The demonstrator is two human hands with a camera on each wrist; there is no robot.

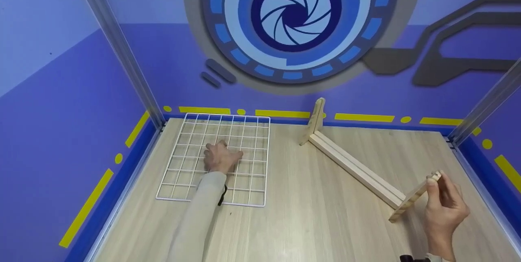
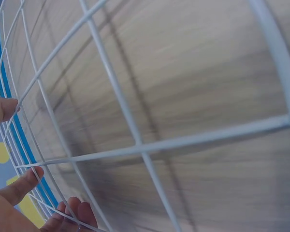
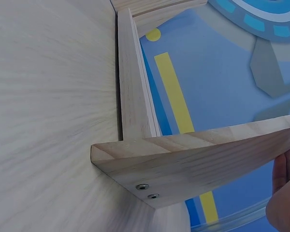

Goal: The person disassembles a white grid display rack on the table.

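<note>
A white wire grid panel [image 1: 266,160] is over the left part of the tabletop, its far edge overlapping the base of the back wall. My left hand [image 1: 222,156] grips it near the middle with spread, bent fingers. In the left wrist view, the fingertips [image 2: 34,176] meet the thin wires, some reaching through the gaps. On the right stands a wooden stand [image 1: 358,168]: a long grooved bar joins two upright end pieces. My right hand [image 1: 445,209] pinches the top of the nearer end piece [image 1: 413,199] between thumb and fingers. Two metal screws [image 3: 147,191] show low on that piece.
A light wood-grain tabletop [image 1: 293,221] lies beneath everything. Blue printed walls [image 1: 154,66] close in the back and both sides, with metal posts [image 1: 118,46] at the corners. The stand's farther end piece [image 1: 315,121] is close to the back wall.
</note>
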